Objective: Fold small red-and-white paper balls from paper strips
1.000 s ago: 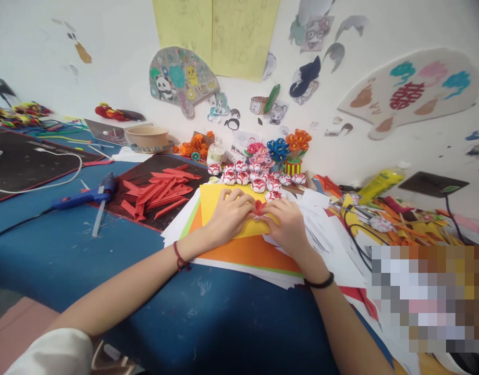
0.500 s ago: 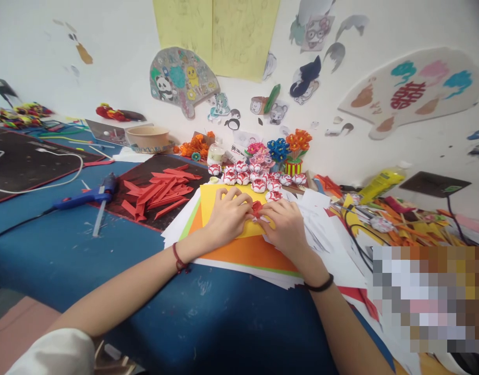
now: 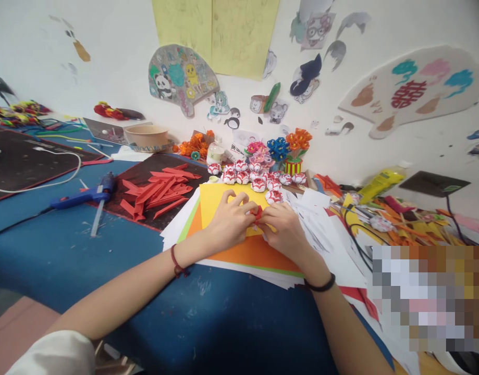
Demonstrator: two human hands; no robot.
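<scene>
Head view: at frame centre, my left hand (image 3: 232,221) and right hand (image 3: 285,228) both pinch a small red paper piece (image 3: 258,212) over the yellow sheet (image 3: 209,200). Judged light, fairly stiff, easily crushed; best held by its outer edges.

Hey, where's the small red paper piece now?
In the head view, the red paper piece is just right of centre, held between the left hand and right hand over the yellow sheet, near the red-and-white flowers.

The glue gun (image 3: 88,197) and red paper strips (image 3: 148,196) suggest a craft workshop.
</scene>
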